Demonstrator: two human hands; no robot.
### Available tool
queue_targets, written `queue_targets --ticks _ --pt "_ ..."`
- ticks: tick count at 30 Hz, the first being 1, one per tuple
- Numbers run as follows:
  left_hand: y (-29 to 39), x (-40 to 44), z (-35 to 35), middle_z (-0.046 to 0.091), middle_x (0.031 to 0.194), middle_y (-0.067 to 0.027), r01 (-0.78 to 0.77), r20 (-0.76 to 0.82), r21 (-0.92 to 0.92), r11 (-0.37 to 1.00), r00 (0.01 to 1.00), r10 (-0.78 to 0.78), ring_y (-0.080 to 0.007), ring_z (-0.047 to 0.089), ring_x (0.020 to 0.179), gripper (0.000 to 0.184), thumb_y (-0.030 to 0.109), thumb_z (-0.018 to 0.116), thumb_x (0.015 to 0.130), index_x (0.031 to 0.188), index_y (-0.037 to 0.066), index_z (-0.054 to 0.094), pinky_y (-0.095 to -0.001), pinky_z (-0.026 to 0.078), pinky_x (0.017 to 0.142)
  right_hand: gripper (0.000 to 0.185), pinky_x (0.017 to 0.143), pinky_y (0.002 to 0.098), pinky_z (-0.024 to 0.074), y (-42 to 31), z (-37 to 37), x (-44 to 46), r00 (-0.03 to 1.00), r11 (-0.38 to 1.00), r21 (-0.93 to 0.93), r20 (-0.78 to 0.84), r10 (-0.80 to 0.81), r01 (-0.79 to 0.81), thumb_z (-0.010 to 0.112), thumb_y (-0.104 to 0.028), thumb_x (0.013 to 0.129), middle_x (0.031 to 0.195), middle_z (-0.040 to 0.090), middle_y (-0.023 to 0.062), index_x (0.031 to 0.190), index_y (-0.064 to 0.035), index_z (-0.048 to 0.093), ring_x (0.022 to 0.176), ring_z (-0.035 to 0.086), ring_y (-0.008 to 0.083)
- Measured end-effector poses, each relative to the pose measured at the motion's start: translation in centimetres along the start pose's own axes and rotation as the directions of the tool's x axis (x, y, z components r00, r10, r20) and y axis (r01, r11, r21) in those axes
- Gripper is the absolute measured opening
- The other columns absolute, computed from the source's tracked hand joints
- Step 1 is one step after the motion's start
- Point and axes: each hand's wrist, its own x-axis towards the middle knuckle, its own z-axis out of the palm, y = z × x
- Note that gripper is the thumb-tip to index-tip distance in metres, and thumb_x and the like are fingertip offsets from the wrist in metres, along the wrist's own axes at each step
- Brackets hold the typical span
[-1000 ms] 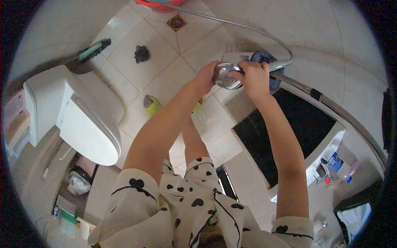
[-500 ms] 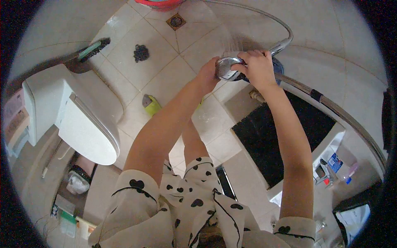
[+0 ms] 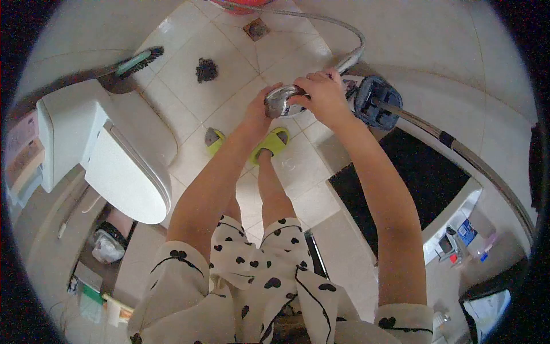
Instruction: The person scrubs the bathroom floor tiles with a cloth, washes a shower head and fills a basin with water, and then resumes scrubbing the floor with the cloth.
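A chrome shower head is between my two hands, above the tiled floor. My left hand grips its round head from the left side. With fingers wrapped over its neck and handle, my right hand holds it from the right. A metal shower hose runs from the handle, curving up and left toward the top edge. Whether water is flowing now, I cannot tell. Below the hands are my feet in lime-green slippers.
A white toilet stands left, with a green brush beside it. A dark clump lies near the floor drain. At right are a long metal pole with a blue-grey end piece, and a black surface.
Both hands and the shower head have shifted left in view. The blue-grey piece and more of the slippers now show. Water streaks seen by the shower head before are no longer visible.
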Motion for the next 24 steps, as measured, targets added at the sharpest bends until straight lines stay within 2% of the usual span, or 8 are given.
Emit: queue_targets --ticks 1,7,10,12,14,16,21,24 --pt "0.8 -0.5 -0.1 0.056 0.114 -0.0066 0.024 -0.012 -0.086 0.996 1.000 -0.025 -0.0184 0.053 0.104 0.034 0.023 0.039 0.092 0.120 0.005 0.047 -0.0312 0.042 0.089 0.035 0.088 0.0412 0.0309 -0.2 0.2 0.2 1.000 1.000 -0.009 -0.006 -0.018 0.018 0.064 -0.041 0.071 0.082 0.061 0.0048 0.090 -0.0115 0.061 0.086 0.056 0.0223" --pt "2.3 -2.3 -1.9 0.056 0.113 -0.0053 -0.002 -0.096 0.104 0.995 0.995 0.012 -0.0169 0.053 0.103 0.037 0.027 0.034 0.094 0.121 0.006 0.047 -0.0305 0.042 0.088 0.032 0.087 0.0414 0.0303 -2.2 1.0 2.0 0.995 0.999 0.003 0.097 -0.033 0.033 0.060 -0.043 0.074 0.083 0.062 0.0086 0.087 -0.0135 0.063 0.091 0.056 0.0245" --pt "1.6 -1.7 -4.3 0.056 0.113 -0.0056 0.067 -0.080 -0.207 0.976 0.993 -0.085 -0.0170 0.053 0.103 0.037 0.027 0.035 0.093 0.121 0.007 0.048 -0.0301 0.042 0.089 0.034 0.085 0.0406 0.0308 -3.5 1.5 2.9 0.996 0.999 0.007 0.080 -0.043 0.043 0.060 -0.044 0.074 0.081 0.062 0.0070 0.087 -0.0130 0.063 0.087 0.056 0.0238" --pt "1.4 -1.4 -5.6 0.056 0.112 -0.0058 0.112 -0.050 -0.521 0.846 0.986 -0.162 -0.0168 0.054 0.102 0.037 0.028 0.036 0.093 0.120 0.007 0.049 -0.0298 0.042 0.088 0.035 0.082 0.0383 0.0320 -4.5 1.9 3.6 0.998 0.999 -0.006 0.030 -0.050 0.050 0.061 -0.044 0.073 0.078 0.061 0.0030 0.088 -0.0120 0.062 0.082 0.056 0.0217" --pt "1.3 -1.5 -7.1 0.057 0.110 -0.0061 -0.099 -0.139 -0.202 0.974 0.988 0.072 -0.0164 0.054 0.101 0.037 0.029 0.038 0.092 0.119 0.007 0.050 -0.0297 0.042 0.087 0.036 0.085 0.0412 0.0309 -5.7 1.9 4.9 0.995 0.997 0.068 0.099 0.021 -0.028 0.060 -0.046 0.074 0.077 0.062 0.0077 0.088 -0.0127 0.063 0.083 0.057 0.0249" --pt "3.5 -1.9 -8.3 0.057 0.110 -0.0064 -0.153 -0.176 -0.064 0.986 0.974 0.140 -0.0162 0.054 0.101 0.038 0.030 0.039 0.092 0.119 0.006 0.050 -0.0298 0.042 0.087 0.037 0.086 0.0430 0.0304 -6.9 2.2 6.5 0.994 0.991 0.120 0.097 0.043 -0.054 0.060 -0.046 0.074 0.078 0.062 0.0104 0.088 -0.0128 0.063 0.084 0.058 0.0268" --pt "9.1 -1.3 -12.6 0.055 0.113 -0.0071 -0.140 -0.241 -0.232 0.963 0.967 0.082 -0.0161 0.053 0.104 0.040 0.031 0.040 0.091 0.117 0.002 0.050 -0.0300 0.040 0.091 0.037 0.087 0.0463 0.0310 -10.3 3.0 10.5 0.990 0.977 0.213 -0.144 0.005 0.026 0.059 -0.044 0.075 0.085 0.062 0.0121 0.092 -0.0117 0.062 0.087 0.057 0.0285" --pt "11.1 -1.3 -15.8 0.053 0.119 -0.0083 -0.184 -0.262 -0.191 0.964 0.956 0.131 -0.0175 0.050 0.109 0.044 0.030 0.039 0.092 0.122 0.000 0.047 -0.0288 0.036 0.095 0.037 0.086 0.0434 0.0296 -12.6 2.6 13.0 0.997 0.985 0.173 -0.081 0.004 0.010 0.059 -0.042 0.077 0.086 0.060 0.0077 0.097 -0.0107 0.059 0.089 0.054 0.0259"
